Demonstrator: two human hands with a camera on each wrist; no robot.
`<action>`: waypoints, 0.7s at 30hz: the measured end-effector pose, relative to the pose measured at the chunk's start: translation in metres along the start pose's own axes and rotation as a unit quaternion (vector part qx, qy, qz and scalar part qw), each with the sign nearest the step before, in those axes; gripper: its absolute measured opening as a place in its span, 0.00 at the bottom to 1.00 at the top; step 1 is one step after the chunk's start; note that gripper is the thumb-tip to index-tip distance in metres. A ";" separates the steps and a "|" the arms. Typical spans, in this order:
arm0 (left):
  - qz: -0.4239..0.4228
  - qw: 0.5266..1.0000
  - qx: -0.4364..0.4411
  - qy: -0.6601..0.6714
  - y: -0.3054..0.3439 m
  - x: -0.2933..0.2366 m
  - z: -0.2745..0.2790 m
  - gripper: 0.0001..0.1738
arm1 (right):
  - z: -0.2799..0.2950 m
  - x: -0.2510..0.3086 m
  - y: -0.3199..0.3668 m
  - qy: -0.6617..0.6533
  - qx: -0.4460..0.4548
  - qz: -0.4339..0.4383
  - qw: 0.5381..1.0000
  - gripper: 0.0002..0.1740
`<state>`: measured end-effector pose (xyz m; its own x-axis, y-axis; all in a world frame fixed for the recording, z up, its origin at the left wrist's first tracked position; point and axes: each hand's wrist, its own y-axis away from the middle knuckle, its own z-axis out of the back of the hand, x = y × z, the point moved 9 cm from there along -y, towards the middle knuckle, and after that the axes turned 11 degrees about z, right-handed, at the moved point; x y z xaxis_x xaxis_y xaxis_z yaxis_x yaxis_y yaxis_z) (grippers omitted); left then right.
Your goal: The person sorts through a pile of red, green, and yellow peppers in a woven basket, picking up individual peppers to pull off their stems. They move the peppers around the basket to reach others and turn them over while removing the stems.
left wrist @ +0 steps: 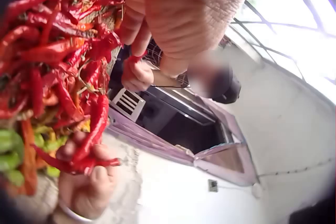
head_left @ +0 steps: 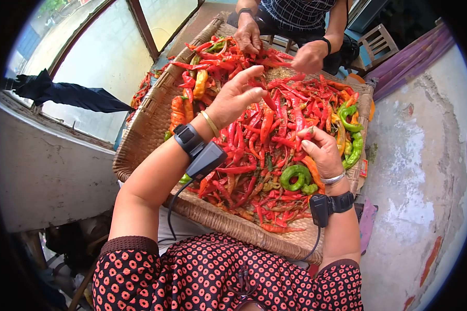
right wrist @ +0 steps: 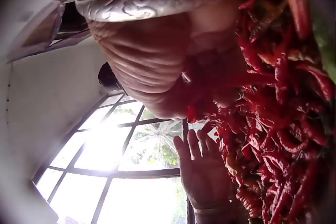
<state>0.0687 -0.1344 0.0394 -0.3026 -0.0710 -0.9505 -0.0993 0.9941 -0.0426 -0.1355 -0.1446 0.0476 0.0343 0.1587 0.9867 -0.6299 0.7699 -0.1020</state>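
Red chili peppers [head_left: 244,140] lie heaped on a woven tray [head_left: 140,150]. My right hand [head_left: 322,154] pinches red peppers [left wrist: 95,124] between thumb and fingers above the right part of the heap; they show best in the left wrist view. My left hand [head_left: 232,101] is raised over the heap's far middle, thumb and fingers spread apart. In the right wrist view that left hand [right wrist: 200,174] shows its palm with nothing in it and its fingers fairly straight. A red pepper [head_left: 269,101] appears just past its thumb in the head view.
Opposite, another person's hands [head_left: 250,35] work at the tray's far end. Curled green peppers [head_left: 295,177] and orange ones [head_left: 177,113] lie among the red. A folded dark umbrella [head_left: 83,97] lies by the window on the left; a bare wall [head_left: 415,171] stands at right.
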 end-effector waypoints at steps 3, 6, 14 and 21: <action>-0.288 0.873 -0.010 -0.393 0.013 -0.015 -0.023 0.22 | -0.015 0.015 -0.004 0.173 0.073 0.115 0.976 0.09; 0.212 0.964 0.105 -0.124 0.023 0.050 -0.043 0.26 | -0.035 0.015 -0.002 0.243 0.125 0.134 0.953 0.11; 0.200 0.953 0.081 -0.213 0.020 0.084 -0.031 0.25 | -0.037 0.017 0.001 0.242 0.153 0.128 0.950 0.10; 0.025 0.848 -0.011 -0.529 0.026 0.047 -0.036 0.26 | 0.011 0.001 -0.006 0.259 0.015 0.131 0.957 0.11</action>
<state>0.0176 -0.1145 0.0048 0.7110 0.0961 -0.6966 -0.1328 0.9911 0.0011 -0.1402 -0.1557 0.0508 0.2472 0.6341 0.7327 -0.6906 0.6457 -0.3258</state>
